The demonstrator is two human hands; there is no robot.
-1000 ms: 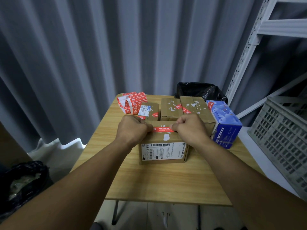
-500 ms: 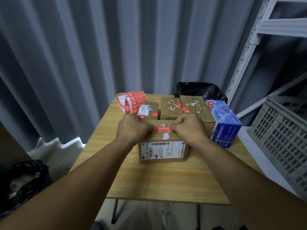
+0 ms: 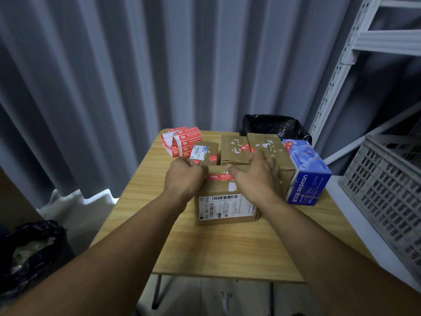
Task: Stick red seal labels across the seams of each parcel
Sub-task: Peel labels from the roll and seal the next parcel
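**Pressing a red seal across the near parcel's top**

Both hands sit at the top of the near parcel (image 3: 225, 201), which stands mid-worktop (image 3: 227, 252) with its shipping slip facing the person. A red seal label (image 3: 219, 176) lies along the parcel's top between the two hands. It seems to bridge the flap seam, though the seam itself is mostly covered.

The left hand (image 3: 185, 176) is balled, knuckles up, over the label's left end. Its fingers are tucked under, so I cannot tell whether it pinches the label, grips the box edge or merely bears down. The right hand (image 3: 257, 176) is loose, fingers spread toward the back and holding nothing. Its thumb (image 3: 234, 173) is laid at the label's right end, probably to smooth it flat. One hand at each end would hold the label taut and stop the box sliding.

Three rear parcels (image 3: 233, 149) stand in a row just behind, with red seals showing on at least two. The strip of spare labels (image 3: 182, 141) lies at the far left corner, handy for the next parcel.
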